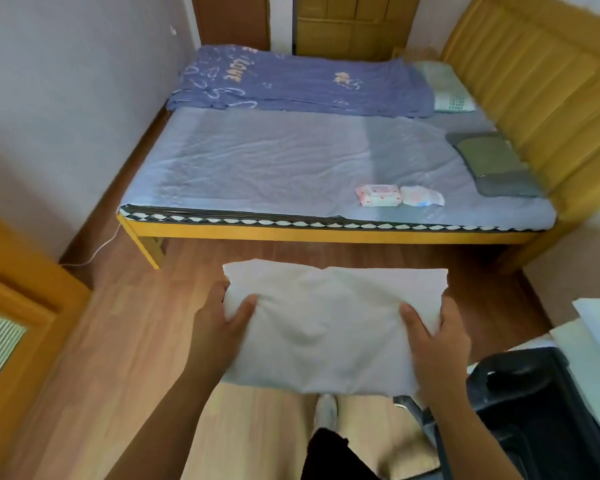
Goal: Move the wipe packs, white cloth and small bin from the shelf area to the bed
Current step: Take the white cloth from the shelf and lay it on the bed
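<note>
A folded white cloth (pixel 329 323) hangs flat in the air over the wooden floor, short of the bed. My left hand (pixel 219 323) grips its left edge and my right hand (pixel 433 337) grips its right edge, thumbs on top. On the bed (pixel 243 168), near the front edge at the right, lie two wipe packs side by side: a pink-patterned wipe pack (pixel 378 195) and a white wipe pack (pixel 421 195) with blue and pink marks. No small bin is visible.
A purple quilt (pixel 302 81) covers the far half of the bed, with a green pillow (pixel 492 161) and yellow padded headboard (pixel 541 98) on the right. A black chair (pixel 534 403) stands at lower right, a wooden cabinet (pixel 14 306) at left. A white cable (pixel 97 251) lies by the bed leg.
</note>
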